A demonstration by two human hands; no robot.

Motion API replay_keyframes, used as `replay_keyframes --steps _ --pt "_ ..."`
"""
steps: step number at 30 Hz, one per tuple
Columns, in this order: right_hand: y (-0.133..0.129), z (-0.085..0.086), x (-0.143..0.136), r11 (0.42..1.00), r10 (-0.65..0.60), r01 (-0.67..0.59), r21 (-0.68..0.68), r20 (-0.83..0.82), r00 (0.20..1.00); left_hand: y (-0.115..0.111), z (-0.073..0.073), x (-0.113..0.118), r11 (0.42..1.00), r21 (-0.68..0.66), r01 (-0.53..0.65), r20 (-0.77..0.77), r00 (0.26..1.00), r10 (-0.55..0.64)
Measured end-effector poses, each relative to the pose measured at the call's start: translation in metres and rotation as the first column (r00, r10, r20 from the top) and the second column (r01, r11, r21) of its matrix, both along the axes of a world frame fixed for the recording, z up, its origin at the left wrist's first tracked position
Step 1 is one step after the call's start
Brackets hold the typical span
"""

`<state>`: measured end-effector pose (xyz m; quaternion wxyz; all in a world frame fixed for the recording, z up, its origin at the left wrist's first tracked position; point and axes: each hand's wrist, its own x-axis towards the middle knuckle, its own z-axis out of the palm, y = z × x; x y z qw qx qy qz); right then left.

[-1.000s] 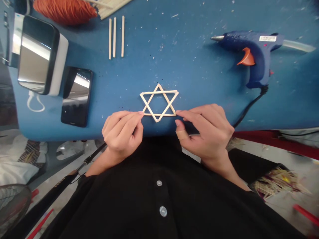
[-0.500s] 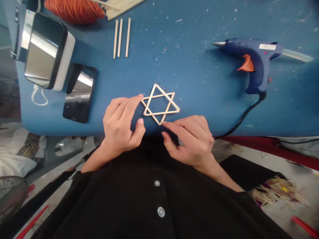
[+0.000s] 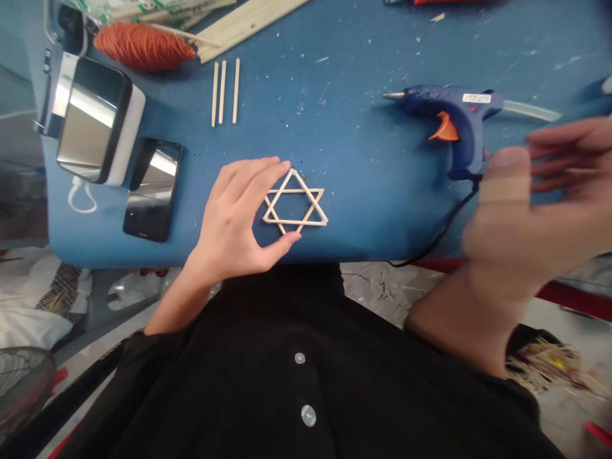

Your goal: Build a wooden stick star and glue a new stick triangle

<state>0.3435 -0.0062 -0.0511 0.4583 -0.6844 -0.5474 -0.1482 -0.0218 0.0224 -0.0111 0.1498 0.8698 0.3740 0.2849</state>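
Observation:
A six-pointed star [image 3: 306, 222] made of thin wooden sticks, two overlapping triangles, lies flat near the table's front edge. My left hand [image 3: 241, 217] spans it from the left, fingertips at the top point and thumb at the bottom one, keeping it between them. Blurred by motion, my right hand [image 3: 540, 210] is raised at the right with its fingers stretched out and apart, and nothing shows in it. Nearest to that hand is a blue hot glue gun [image 3: 466, 124] with an orange trigger, lying on its side with a glue stick in its back.
Three short sticks [image 3: 222, 92] lie beyond my left hand. At the left are a black phone [image 3: 153, 190] and a white device with a dark glossy top [image 3: 93, 118]. Orange twine [image 3: 143, 48] and long wooden strips [image 3: 251, 27] lie at the back. The gun's cord [image 3: 442, 229] crosses the front edge.
My right hand has left the star and swung far right, near the glue gun. My left fingers have shifted to the star's top point and the thumb to its bottom. The view has shifted.

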Motion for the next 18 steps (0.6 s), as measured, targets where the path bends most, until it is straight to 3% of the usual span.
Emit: replay_keyframes --steps 3,5,7,10,12,13,14,15,18 --pt "0.030 -0.024 0.042 0.966 -0.075 0.064 -0.251 -0.038 0.996 0.015 0.004 0.001 0.993 -0.097 0.064 -0.030 0.997 -0.067" --pt "0.043 -0.031 0.051 0.902 -0.070 0.039 -0.431 -0.056 0.996 0.020 0.006 0.003 0.984 -0.168 0.058 -0.063 0.996 -0.069" --pt "0.052 -0.031 0.048 0.848 -0.096 0.048 -0.527 -0.063 0.993 0.021 0.006 0.006 0.975 -0.221 0.034 -0.085 0.995 -0.054" --pt "0.055 -0.018 0.030 0.758 -0.233 0.136 -0.638 -0.071 0.970 0.021 0.006 0.008 0.969 -0.247 0.022 -0.103 0.993 -0.048" --pt "0.051 -0.001 0.012 0.726 -0.291 0.146 -0.672 -0.108 0.950 0.021 0.006 0.009 0.966 -0.258 0.026 -0.131 0.989 -0.061" --pt "0.047 0.009 0.002 0.766 -0.274 0.118 -0.632 -0.155 0.949 0.021 0.007 0.009 0.963 -0.266 0.026 -0.148 0.987 -0.068" --pt "0.043 0.019 -0.007 0.805 -0.184 0.003 -0.593 -0.245 0.952 0.021 0.008 0.009 0.960 -0.278 0.024 -0.165 0.984 -0.072" --pt "0.039 0.028 -0.015 0.800 -0.190 -0.056 -0.597 -0.341 0.921 0.021 0.009 0.009 0.957 -0.290 0.019 -0.179 0.981 -0.074" --pt "0.031 0.047 -0.027 0.767 -0.303 -0.049 -0.640 -0.429 0.851 0.020 0.010 0.010 0.948 -0.318 0.002 -0.197 0.978 -0.068"
